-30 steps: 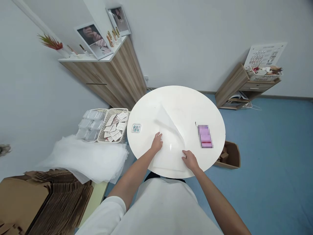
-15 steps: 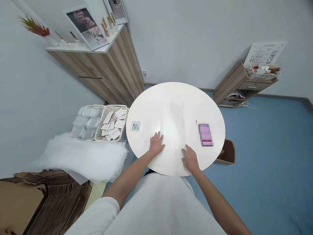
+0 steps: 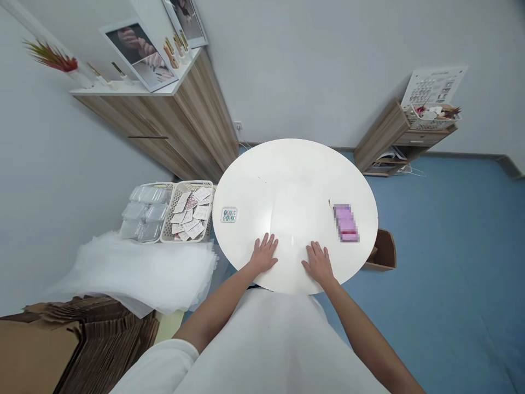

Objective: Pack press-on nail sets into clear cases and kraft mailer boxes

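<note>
My left hand (image 3: 263, 254) and my right hand (image 3: 318, 262) lie flat with fingers spread on a thin white sheet (image 3: 292, 219) spread over the round white table (image 3: 254, 175). Both hands rest near the table's front edge, a hand's width apart, holding nothing. A small clear packet with coloured pieces (image 3: 228, 214) lies on the table left of my left hand. A purple blurred object (image 3: 345, 222) lies to the right of my right hand.
Left of the table stand a basket of cards (image 3: 189, 218) and a basket of clear packets (image 3: 145, 214), with a pile of white sheets (image 3: 135, 271) and stacked cardboard (image 3: 74, 345) nearer. A cardboard box (image 3: 383, 251) sits on the blue floor. Wooden cabinets (image 3: 184, 126) line the wall.
The white sheet, lifted and curled a second ago, now lies flat on the table. Both hands have shifted toward the front edge and spread flat on it.
</note>
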### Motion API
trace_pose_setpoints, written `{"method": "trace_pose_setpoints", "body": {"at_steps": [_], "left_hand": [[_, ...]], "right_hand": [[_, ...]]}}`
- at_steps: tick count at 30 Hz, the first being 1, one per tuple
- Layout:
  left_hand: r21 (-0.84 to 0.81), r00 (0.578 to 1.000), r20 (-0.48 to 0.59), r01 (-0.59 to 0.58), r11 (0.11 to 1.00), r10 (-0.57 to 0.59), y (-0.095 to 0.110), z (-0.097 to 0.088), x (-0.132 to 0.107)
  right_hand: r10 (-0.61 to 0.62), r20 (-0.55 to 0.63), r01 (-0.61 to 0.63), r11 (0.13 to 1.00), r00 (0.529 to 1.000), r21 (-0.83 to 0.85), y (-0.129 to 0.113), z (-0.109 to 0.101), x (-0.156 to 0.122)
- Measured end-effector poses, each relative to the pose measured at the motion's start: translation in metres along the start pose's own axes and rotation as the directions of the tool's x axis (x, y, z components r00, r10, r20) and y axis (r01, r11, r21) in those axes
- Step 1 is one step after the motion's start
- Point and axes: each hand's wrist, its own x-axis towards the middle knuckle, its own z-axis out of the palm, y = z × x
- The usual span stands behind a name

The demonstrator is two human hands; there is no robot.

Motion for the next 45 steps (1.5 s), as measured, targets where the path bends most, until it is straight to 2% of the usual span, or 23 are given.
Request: {"method": "trace_pose_setpoints", "body": {"at_steps": [14, 17, 19, 21, 24, 27, 31, 33, 36, 40, 43, 45], "left_hand": [[-0.184, 0.999, -0.042, 0.006, 0.983, -0.014, 0.002, 0.001, 0.0], [-0.222, 0.997, -0.05, 0.044, 0.974, -0.057, -0.008, -0.004, -0.005], [-0.279, 0.985, -0.081, 0.121, 0.953, -0.149, -0.024, -0.008, -0.01], [-0.364, 0.946, -0.12, 0.24, 0.9, -0.3, -0.047, -0.014, -0.017], [-0.523, 0.828, -0.153, 0.395, 0.755, -0.539, -0.091, -0.023, -0.024], [-0.673, 0.738, -0.144, 0.415, 0.612, -0.66, -0.134, -0.029, -0.025], [-0.811, 0.676, -0.024, 0.418, 0.41, -0.737, -0.173, -0.032, -0.019], [-0.854, 0.671, 0.056, 0.416, 0.313, -0.74, -0.183, -0.031, -0.014], [-0.888, 0.683, 0.136, 0.405, 0.217, -0.718, -0.189, -0.031, -0.008], [-0.905, 0.7, 0.17, 0.389, 0.172, -0.694, -0.188, -0.033, -0.005], [-0.912, 0.723, 0.181, 0.376, 0.161, -0.667, -0.185, -0.032, -0.006], [-0.919, 0.724, 0.186, 0.368, 0.144, -0.664, -0.181, -0.031, -0.007]], "right_hand": [[0.032, 0.034, -0.034, 0.999, 0.999, 0.039, 0.001, -0.016, 0.005], [0.039, -0.024, -0.037, 0.996, 0.999, 0.08, -0.011, -0.018, 0.013], [0.017, -0.058, -0.008, 0.988, 0.998, 0.153, -0.029, -0.021, 0.024], [-0.012, -0.061, 0.029, 0.961, 0.998, 0.276, -0.055, -0.025, 0.041], [-0.001, 0.027, -0.014, 0.842, 1.0, 0.539, -0.1, -0.03, 0.073], [-0.021, 0.159, -0.104, 0.671, 0.987, 0.734, -0.141, -0.033, 0.108], [-0.042, 0.281, -0.233, 0.451, 0.959, 0.861, -0.178, -0.03, 0.146], [-0.059, 0.344, -0.297, 0.384, 0.937, 0.875, -0.192, -0.027, 0.158], [-0.07, 0.403, -0.352, 0.364, 0.913, 0.862, -0.21, -0.023, 0.168], [-0.036, 0.416, -0.375, 0.368, 0.909, 0.851, -0.228, -0.022, 0.172], [-0.073, 0.385, -0.333, 0.371, 0.92, 0.867, -0.235, -0.025, 0.17], [-0.099, 0.364, -0.306, 0.367, 0.926, 0.878, -0.233, -0.026, 0.168]]}}
